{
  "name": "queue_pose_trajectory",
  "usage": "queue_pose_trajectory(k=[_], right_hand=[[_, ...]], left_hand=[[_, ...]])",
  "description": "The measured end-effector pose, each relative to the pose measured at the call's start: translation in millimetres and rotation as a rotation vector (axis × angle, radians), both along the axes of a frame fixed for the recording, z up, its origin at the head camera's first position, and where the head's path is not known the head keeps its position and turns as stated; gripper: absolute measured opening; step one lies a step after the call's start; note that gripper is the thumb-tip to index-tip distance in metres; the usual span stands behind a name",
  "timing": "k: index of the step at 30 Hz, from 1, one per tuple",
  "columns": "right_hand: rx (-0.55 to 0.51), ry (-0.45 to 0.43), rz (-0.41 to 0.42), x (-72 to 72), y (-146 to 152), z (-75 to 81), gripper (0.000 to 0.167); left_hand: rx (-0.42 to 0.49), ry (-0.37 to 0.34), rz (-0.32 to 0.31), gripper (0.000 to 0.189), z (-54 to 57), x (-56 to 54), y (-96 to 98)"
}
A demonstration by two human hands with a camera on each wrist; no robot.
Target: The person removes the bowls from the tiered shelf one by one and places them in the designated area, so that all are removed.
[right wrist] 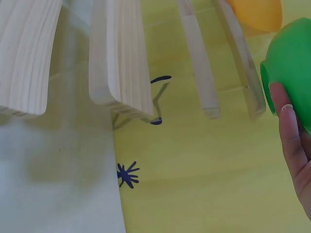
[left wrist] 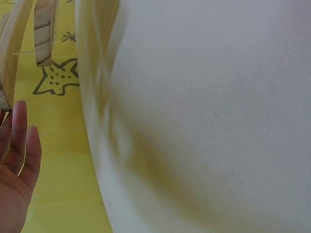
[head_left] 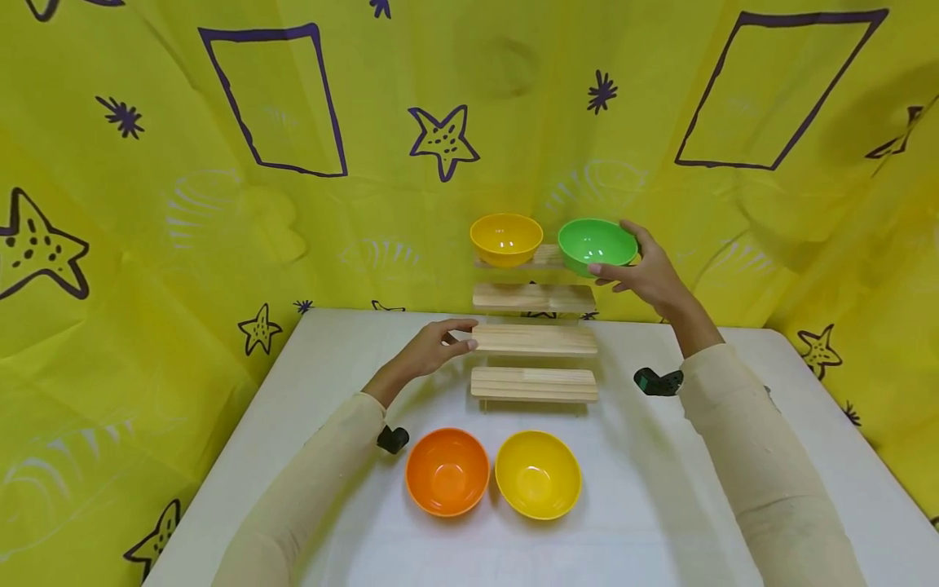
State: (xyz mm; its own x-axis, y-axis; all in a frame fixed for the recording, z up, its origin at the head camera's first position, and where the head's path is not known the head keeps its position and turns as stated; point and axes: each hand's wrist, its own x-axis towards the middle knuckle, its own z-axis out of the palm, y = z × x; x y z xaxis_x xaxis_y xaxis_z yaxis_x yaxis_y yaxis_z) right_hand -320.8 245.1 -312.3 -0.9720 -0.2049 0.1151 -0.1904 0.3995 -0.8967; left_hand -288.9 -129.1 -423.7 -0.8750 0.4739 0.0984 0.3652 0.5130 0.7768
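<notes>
My right hand (head_left: pixel 649 273) grips a green bowl (head_left: pixel 597 242) by its right side, thumb at the near side and fingers around the far rim. The bowl is at the right end of the top step of a tiered wooden stand (head_left: pixel 534 385). In the right wrist view the green bowl's base (right wrist: pixel 268 87) is beside the end of that step. A yellow-orange bowl (head_left: pixel 506 238) sits on the top step's left part. My left hand (head_left: pixel 433 350) holds the left end of a lower step between thumb and fingertips; its other fingers (left wrist: pixel 33 155) extend loosely.
An orange bowl (head_left: pixel 447 473) and a yellow bowl (head_left: pixel 539 475) stand side by side on the white table (head_left: pixel 631 522), in front of the stand. A yellow patterned cloth (head_left: pixel 352 220) hangs behind and around the table. Dark wrist devices (head_left: pixel 658 381) show beside both sleeves.
</notes>
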Motion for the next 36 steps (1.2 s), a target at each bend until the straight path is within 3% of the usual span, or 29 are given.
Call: queue_pose_trajectory(k=[12, 36], right_hand=[[-0.011, 0.035, 0.014, 18.0, 5.4, 3.0, 0.101], [0.042, 0.054, 0.110, 65.8, 11.0, -19.6, 0.104]], left_hand=[[0.007, -0.003, 0.012, 0.049, 2.6, 1.0, 0.7], [-0.011, -0.022, 0.023, 0.049, 2.4, 3.9, 3.4]])
